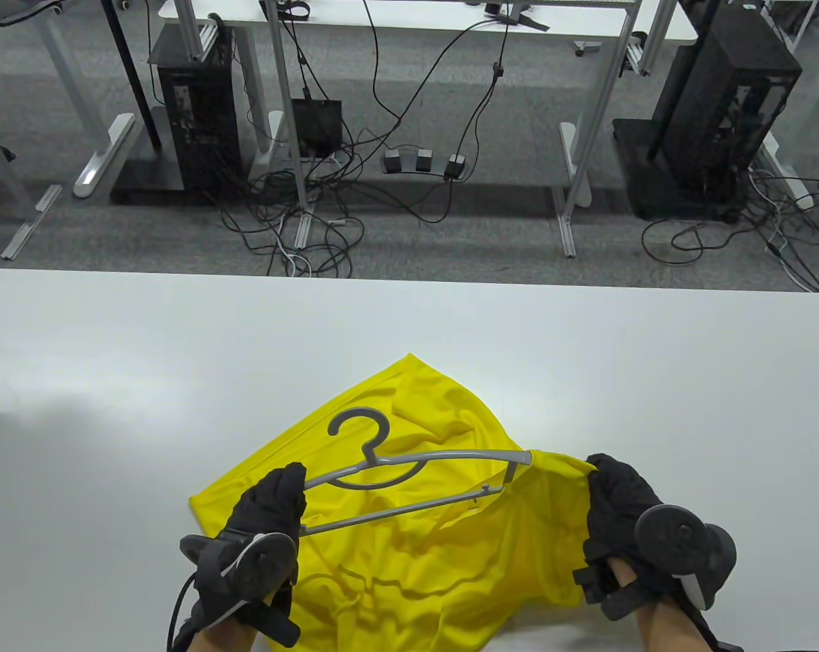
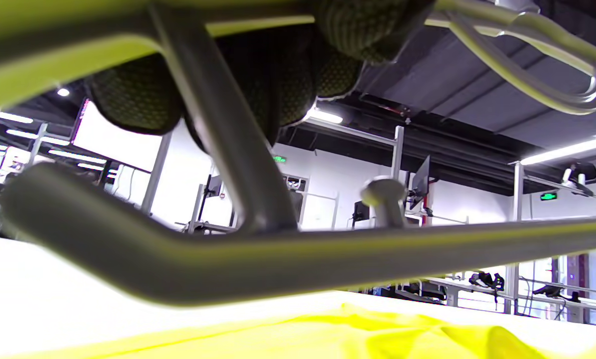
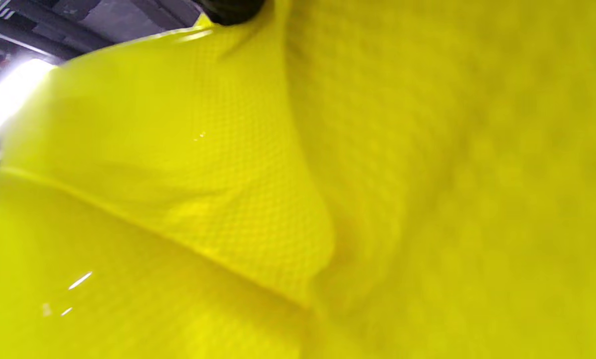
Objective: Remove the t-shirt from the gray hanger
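A yellow t-shirt [image 1: 443, 543] lies crumpled on the white table [image 1: 111, 380] near the front edge. A gray hanger [image 1: 409, 468] lies above it, hook pointing away, almost wholly uncovered; only its right end touches the cloth. My left hand [image 1: 274, 502] grips the hanger's left end; its fingers [image 2: 258, 65] wrap the bars [image 2: 278, 259] in the left wrist view. My right hand [image 1: 616, 502] pinches the shirt's edge just right of the hanger's right end. The right wrist view is filled by the yellow cloth [image 3: 328, 199].
The table's far edge [image 1: 409, 278] runs across the table view. Beyond it are the floor, cables, desk legs and black computer towers [image 1: 199, 109].
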